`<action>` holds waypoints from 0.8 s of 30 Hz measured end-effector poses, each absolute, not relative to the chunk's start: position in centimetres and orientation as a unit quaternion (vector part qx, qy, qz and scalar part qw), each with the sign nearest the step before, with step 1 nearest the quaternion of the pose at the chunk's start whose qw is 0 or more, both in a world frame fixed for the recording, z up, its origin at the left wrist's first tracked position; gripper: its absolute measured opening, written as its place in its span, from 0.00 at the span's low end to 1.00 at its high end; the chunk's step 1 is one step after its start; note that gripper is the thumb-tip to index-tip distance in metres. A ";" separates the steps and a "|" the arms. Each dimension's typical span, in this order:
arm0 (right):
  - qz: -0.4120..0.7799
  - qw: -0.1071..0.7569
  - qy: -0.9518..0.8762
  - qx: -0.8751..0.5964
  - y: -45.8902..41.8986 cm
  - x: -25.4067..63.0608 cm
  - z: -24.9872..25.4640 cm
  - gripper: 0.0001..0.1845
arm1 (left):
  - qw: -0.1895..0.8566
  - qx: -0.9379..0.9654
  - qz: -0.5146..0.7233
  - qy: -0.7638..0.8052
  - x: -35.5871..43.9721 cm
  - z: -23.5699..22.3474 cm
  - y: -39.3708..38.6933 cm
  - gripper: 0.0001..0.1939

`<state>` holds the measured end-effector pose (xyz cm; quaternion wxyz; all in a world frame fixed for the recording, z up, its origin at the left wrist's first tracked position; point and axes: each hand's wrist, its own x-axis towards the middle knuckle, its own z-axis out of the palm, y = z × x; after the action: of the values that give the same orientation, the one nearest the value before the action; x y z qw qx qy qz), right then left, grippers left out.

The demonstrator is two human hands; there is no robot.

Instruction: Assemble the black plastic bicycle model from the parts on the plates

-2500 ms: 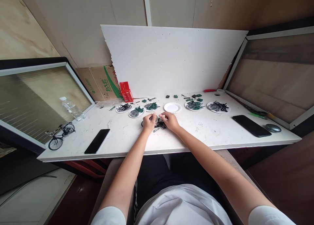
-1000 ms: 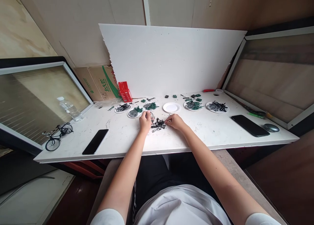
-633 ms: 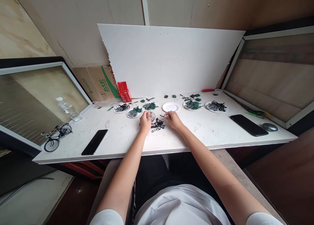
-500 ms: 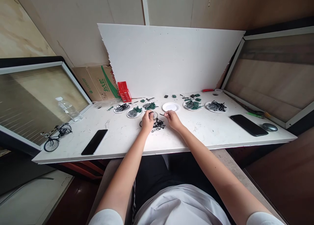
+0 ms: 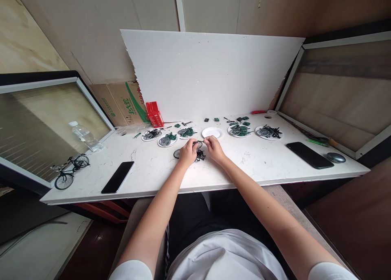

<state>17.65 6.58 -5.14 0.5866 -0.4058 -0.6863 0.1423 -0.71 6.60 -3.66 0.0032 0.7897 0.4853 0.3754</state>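
My left hand [image 5: 187, 152] is closed around the edge of a small spoked wheel [image 5: 199, 145], which is partly hidden by the fingers. My right hand [image 5: 214, 149] pinches one end of a thin dark part [image 5: 200, 141], too small to name. This part reaches across to the wheel and the left fingertips; whether it touches them I cannot tell. Below the hands lie loose black model bicycle parts [image 5: 200, 155], and another spoked wheel [image 5: 176, 154] shows to the left of my left hand.
Plates of black and green parts [image 5: 167, 140] line the back, around a bare white plate [image 5: 213, 132]. A model bicycle [image 5: 72, 171], a bottle [image 5: 86, 136] and a phone [image 5: 117, 177] are on the left. Another phone [image 5: 310, 155] and a mouse [image 5: 336, 158] are at right.
My left hand has moved right with the wheel, closer to my right hand. The thin dark part now reaches the wheel's area, and the wheel appears more tilted.
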 end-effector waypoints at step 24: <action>0.140 0.574 -0.684 -0.428 6.8 17.7 -5.2 0.17 | -0.007 0.801 0.437 0.409 -0.7 -4.3 6.8 0.11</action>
<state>17.66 6.77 -5.25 0.5740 -0.4277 -0.6842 0.1397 -0.75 6.77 -4.25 -0.0070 0.8010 0.4086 0.4374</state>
